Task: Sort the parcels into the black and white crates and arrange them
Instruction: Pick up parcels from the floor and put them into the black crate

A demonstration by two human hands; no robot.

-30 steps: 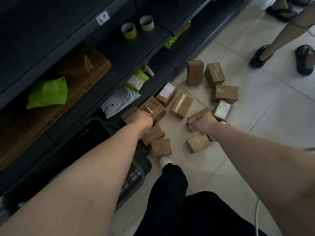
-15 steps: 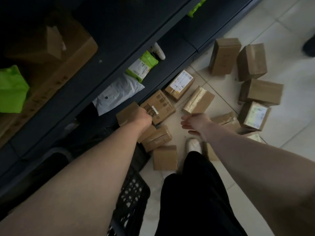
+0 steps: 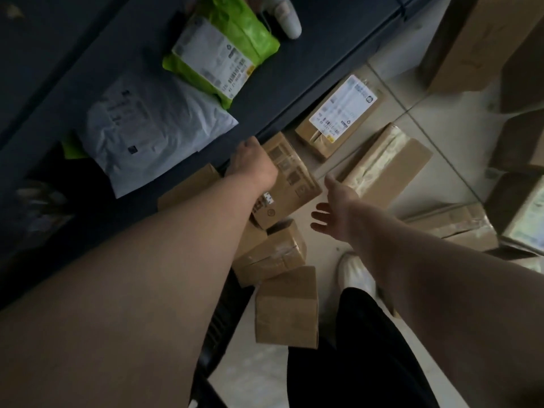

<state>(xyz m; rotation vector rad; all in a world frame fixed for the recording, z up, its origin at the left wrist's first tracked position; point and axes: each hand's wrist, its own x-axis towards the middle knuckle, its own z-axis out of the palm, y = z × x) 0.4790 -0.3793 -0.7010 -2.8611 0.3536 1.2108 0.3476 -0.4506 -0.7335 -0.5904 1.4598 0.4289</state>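
Note:
My left hand [image 3: 253, 166] grips the left edge of a brown printed parcel [image 3: 294, 184], which lies tilted on other boxes at the foot of the dark shelf. My right hand [image 3: 334, 209] hovers just right of that parcel with fingers spread, holding nothing. More brown parcels lie around on the tiled floor: a labelled one [image 3: 341, 113], a taped one [image 3: 385, 169], a plain one [image 3: 287, 307] and another [image 3: 272, 251] below the held parcel. The black crate [image 3: 219, 325] shows only as a dark latticed edge under my left forearm.
On the bottom shelf [image 3: 309, 63] lie a white mailer bag [image 3: 147, 128], a green mailer bag [image 3: 220, 51] and a white bottle [image 3: 288, 17]. Several more boxes [image 3: 453, 225] crowd the right side. My white shoe [image 3: 353, 270] and dark trouser leg stand among the parcels.
The view has closed in on the shelf foot. My right hand has opened from a fist and moved left toward the printed parcel. My left hand has stayed on that parcel.

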